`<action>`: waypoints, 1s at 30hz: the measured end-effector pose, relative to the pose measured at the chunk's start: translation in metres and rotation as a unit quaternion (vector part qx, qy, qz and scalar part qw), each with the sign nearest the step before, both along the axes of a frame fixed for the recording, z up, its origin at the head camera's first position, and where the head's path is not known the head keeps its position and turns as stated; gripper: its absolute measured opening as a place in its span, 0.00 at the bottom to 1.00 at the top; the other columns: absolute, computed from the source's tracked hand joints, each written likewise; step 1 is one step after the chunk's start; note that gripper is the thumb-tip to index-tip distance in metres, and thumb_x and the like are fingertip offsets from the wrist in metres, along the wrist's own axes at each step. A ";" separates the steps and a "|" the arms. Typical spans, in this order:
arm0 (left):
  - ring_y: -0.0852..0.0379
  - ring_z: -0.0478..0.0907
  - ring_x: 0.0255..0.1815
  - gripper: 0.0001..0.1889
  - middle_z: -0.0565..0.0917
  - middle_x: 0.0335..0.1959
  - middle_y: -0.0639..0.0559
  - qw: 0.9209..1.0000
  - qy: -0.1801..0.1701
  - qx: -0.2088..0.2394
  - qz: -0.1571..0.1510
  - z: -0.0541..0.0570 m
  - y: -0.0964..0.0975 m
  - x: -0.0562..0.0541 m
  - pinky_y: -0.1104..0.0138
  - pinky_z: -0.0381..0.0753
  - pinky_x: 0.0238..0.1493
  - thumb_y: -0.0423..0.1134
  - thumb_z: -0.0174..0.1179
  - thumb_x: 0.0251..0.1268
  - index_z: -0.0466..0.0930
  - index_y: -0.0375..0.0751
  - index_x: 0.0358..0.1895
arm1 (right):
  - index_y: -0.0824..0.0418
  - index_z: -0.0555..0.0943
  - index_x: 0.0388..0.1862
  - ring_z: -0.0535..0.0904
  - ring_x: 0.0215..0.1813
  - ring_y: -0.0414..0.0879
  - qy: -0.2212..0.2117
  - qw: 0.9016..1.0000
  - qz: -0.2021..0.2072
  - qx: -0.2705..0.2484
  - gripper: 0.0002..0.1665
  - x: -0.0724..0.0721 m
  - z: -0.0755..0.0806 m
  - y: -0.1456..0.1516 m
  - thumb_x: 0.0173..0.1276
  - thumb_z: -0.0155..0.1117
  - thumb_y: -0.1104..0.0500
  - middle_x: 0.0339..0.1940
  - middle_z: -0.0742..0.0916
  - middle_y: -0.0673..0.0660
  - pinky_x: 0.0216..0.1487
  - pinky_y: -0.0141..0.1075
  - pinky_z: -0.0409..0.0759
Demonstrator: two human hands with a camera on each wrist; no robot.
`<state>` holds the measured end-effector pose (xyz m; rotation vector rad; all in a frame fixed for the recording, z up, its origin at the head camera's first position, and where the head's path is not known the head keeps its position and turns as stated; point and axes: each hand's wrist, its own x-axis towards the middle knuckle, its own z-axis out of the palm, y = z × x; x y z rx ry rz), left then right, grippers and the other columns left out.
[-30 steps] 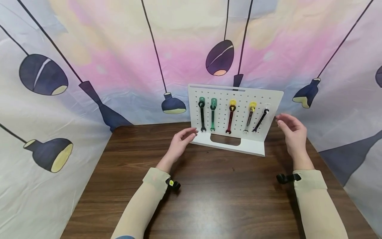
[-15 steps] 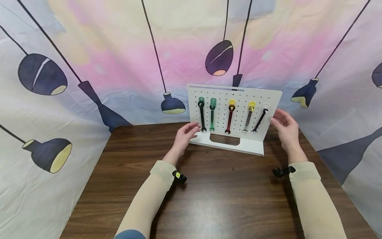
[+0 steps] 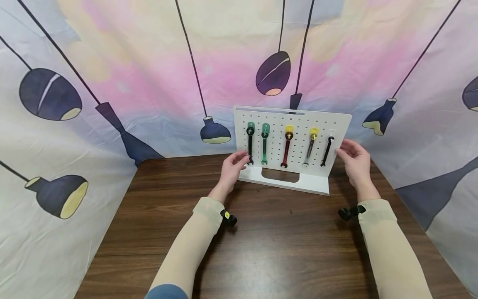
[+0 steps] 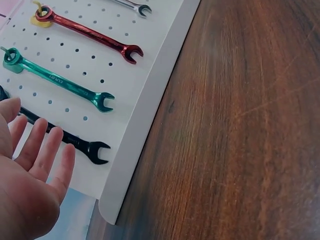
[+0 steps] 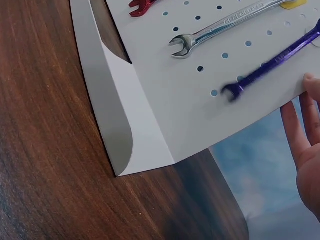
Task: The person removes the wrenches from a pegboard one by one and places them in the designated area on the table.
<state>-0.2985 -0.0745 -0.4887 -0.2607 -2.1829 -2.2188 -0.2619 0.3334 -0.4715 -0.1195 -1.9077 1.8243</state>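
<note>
A white pegboard stand [image 3: 276, 118] stands on the table, with several combination wrenches hanging on its hooks. From left to right they are a black wrench [image 3: 250, 145], a green wrench [image 3: 264, 150], a red wrench [image 3: 286, 151], a silver wrench [image 3: 309, 151] and a purple wrench [image 5: 280, 60], whose lower end is blurred. My right hand [image 3: 356, 164] pinches the board's right edge, thumb in front and fingers behind. At the left edge, my left hand [image 3: 229, 170] has loosely spread fingers in front of the black wrench; whether they touch it, I cannot tell.
The dark wooden table [image 3: 284, 245] spreads out in front of the stand. A printed cloth [image 3: 149, 74] with hanging lamps forms the backdrop close behind. The stand's base has a cut-out [image 3: 280, 174].
My right hand has moved left onto the board's edge. My left hand has come right and slightly up, over the black wrench. The purple wrench has swung closer to vertical.
</note>
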 end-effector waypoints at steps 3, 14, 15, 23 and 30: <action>0.51 0.83 0.56 0.18 0.86 0.61 0.39 1.000 0.000 -0.009 0.015 -0.002 0.001 -0.003 0.57 0.85 0.59 0.36 0.66 0.79 0.83 0.33 0.65 | 0.60 0.84 0.63 0.80 0.52 0.36 -0.022 0.999 -0.005 0.048 0.19 0.000 0.001 -0.001 0.76 0.70 0.67 0.47 0.85 0.39 0.51 0.21 0.80; 0.48 0.82 0.62 0.18 0.86 0.62 0.44 0.998 0.010 -0.051 0.044 -0.002 0.005 -0.015 0.57 0.81 0.64 0.37 0.68 0.76 0.84 0.37 0.65 | 0.51 0.81 0.50 0.78 0.47 0.36 -0.050 0.998 -0.011 0.039 0.10 -0.005 -0.002 -0.007 0.81 0.63 0.67 0.45 0.81 0.47 0.52 0.25 0.83; 0.47 0.82 0.63 0.19 0.85 0.63 0.44 0.998 0.014 -0.053 0.043 -0.002 0.006 -0.016 0.55 0.81 0.65 0.37 0.68 0.76 0.83 0.37 0.66 | 0.50 0.80 0.49 0.78 0.47 0.37 -0.049 0.998 -0.011 0.038 0.10 -0.005 -0.003 -0.008 0.81 0.62 0.67 0.45 0.81 0.48 0.52 0.26 0.83; 0.45 0.82 0.64 0.21 0.84 0.64 0.41 0.997 0.045 -0.037 0.050 -0.001 0.017 -0.024 0.56 0.82 0.66 0.31 0.69 0.74 0.82 0.35 0.67 | 0.55 0.77 0.46 0.77 0.45 0.40 -0.044 0.998 -0.007 0.052 0.08 -0.005 -0.003 -0.009 0.83 0.59 0.68 0.41 0.79 0.46 0.49 0.25 0.82; 0.46 0.83 0.60 0.19 0.87 0.58 0.41 0.996 0.042 -0.012 0.084 -0.007 0.022 -0.030 0.60 0.84 0.62 0.28 0.70 0.72 0.84 0.36 0.63 | 0.58 0.77 0.47 0.77 0.46 0.40 -0.053 0.997 0.001 0.059 0.05 -0.005 -0.004 -0.006 0.83 0.60 0.67 0.42 0.79 0.49 0.47 0.21 0.81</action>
